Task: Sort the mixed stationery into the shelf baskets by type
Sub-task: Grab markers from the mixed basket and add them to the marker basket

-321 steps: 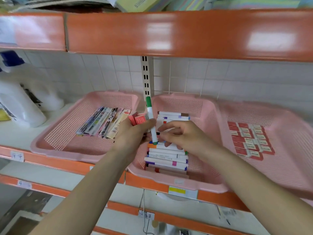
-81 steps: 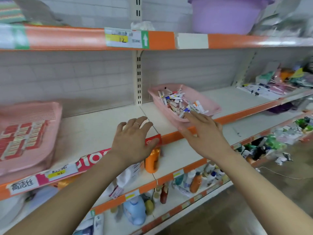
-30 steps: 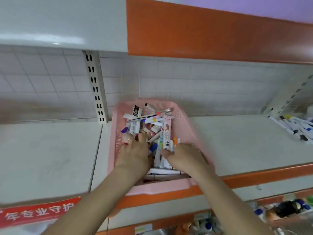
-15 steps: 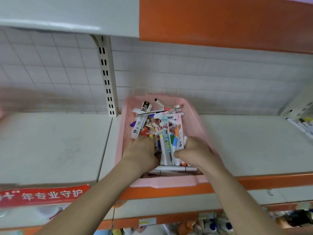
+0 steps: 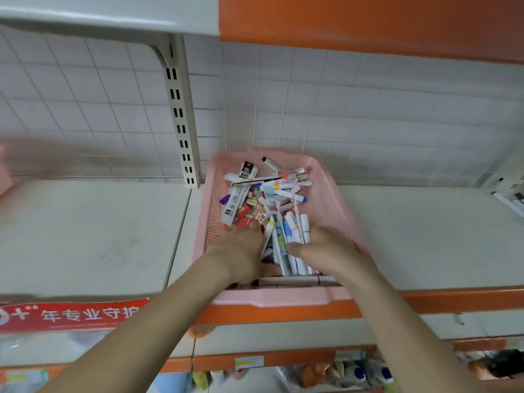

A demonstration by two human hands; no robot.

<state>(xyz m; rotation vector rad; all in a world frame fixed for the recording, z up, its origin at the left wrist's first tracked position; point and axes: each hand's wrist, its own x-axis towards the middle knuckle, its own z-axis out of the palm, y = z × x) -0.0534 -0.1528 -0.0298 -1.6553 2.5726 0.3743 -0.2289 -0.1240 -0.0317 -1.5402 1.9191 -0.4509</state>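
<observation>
A pink mesh basket (image 5: pixel 272 300) stands on the white shelf and holds a jumble of mixed stationery (image 5: pixel 263 191): white markers with coloured caps, red erasers and a black-and-white refill packet (image 5: pixel 239 191). Both my hands are inside its near end. My left hand (image 5: pixel 241 251) curls into the pile from the left, and my right hand (image 5: pixel 320 248) comes in from the right with its thumb against a bundle of markers (image 5: pixel 286 239). The two hands grip this bundle between them. Most of my fingers are hidden in the pile.
A slotted shelf post (image 5: pixel 181 123) rises just left of the basket. The upper shelf's orange lip hangs overhead. A red banner (image 5: pixel 71 314) covers the shelf front at left. Loose markers (image 5: pixel 507 202) lie far right. Bottles (image 5: pixel 354 373) fill the lower shelf.
I have gone from the sorted baskets to the mixed basket on the right. Over the last second both hands have drawn closer together around the bundle of markers.
</observation>
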